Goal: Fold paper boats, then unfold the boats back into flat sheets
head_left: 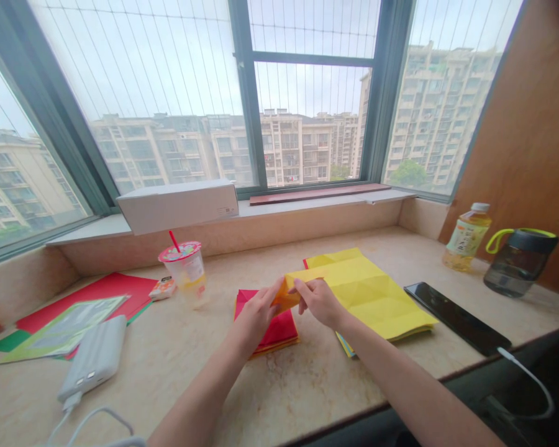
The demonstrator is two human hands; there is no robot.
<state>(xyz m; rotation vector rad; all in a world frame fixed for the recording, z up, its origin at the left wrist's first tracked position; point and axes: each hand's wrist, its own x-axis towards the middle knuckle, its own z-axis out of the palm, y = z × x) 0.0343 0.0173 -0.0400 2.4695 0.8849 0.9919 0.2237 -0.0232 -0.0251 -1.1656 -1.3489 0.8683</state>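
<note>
My left hand (259, 305) and my right hand (317, 302) hold a small orange piece of folded paper (287, 297) between them, raised a little above the counter. Fingers of both hands are pinched on its edges. Beneath and behind my left hand lies a stack of red folded paper squares (279, 330), with orange edges showing underneath. Just right of my right hand, creased yellow paper sheets (372, 292) lie in a pile, a blue edge peeking out at the near left corner. The lower part of the orange paper is partly hidden by my fingers.
At left are red paper sheets (135, 288), a white power bank (95, 357) with a cable, and a plastic drink cup (186, 273) with a straw. A phone (456, 316), a tea bottle (467, 239) and a dark water bottle (519, 264) stand or lie at right.
</note>
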